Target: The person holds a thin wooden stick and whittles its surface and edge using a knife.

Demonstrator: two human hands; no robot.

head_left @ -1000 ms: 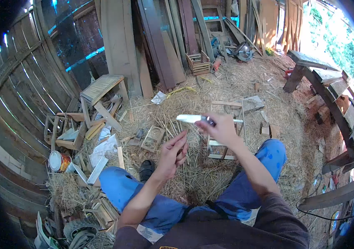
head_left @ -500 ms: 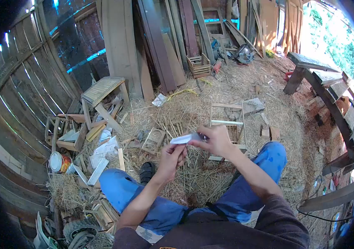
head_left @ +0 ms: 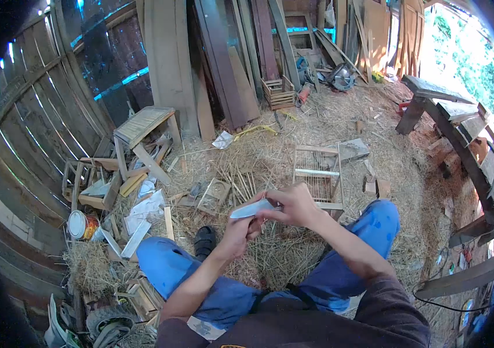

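A pale, flat, narrow piece (head_left: 252,209) is held between my two hands in front of my knees. Its smooth, light surface does not show whether it is folded paper or a blade. My left hand (head_left: 237,234) is closed under it, fingers curled and pinching from below. My right hand (head_left: 296,206) grips its right end, with the thumb along the near edge and the fingers bent over the far side. Just beyond my hands, thin sticks (head_left: 241,184) lie on the straw, beside a small wooden frame (head_left: 214,196).
A slatted wooden frame (head_left: 317,173) lies ahead to the right. At left are a small slatted table (head_left: 144,125) and a paint can (head_left: 77,225). A circular saw (head_left: 341,77) and a slatted crate (head_left: 279,93) sit at the back. A heavy bench (head_left: 439,87) stands at right.
Both hands have shifted slightly down and left with the pale piece. The piece has turned a little, so more of its flat face shows.
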